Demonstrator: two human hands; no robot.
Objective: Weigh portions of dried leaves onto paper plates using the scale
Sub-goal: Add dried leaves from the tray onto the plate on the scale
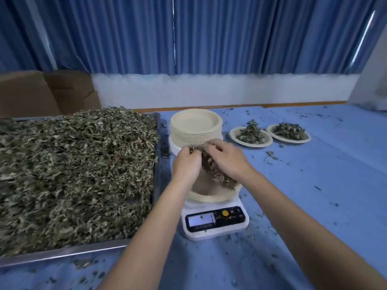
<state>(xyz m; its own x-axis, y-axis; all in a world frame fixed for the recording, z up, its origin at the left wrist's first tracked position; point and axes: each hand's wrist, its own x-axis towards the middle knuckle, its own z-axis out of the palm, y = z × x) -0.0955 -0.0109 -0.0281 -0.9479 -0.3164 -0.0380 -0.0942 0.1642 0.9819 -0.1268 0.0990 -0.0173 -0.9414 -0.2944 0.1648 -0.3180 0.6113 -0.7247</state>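
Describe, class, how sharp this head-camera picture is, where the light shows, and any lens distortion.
Head view: soft throughout, the scale display unreadable; both hands and the leaves they hold are slightly blurred; daylight shows through gaps in the curtains; wide-angle lens bends the tray edge and stretches the forearms.

You get soft, even, bluish light here, filtering through the curtains (209,34) ahead; thin bright slits glare where they part. Shadows under your arms and beside the scale (215,222) are faint. The whole picture is slightly soft: your hands look a little smeared, the scale's display is washed out and unreadable, and the leaves (73,174) blur toward the left edge. Wide-angle bending curves the table (314,206) at the borders
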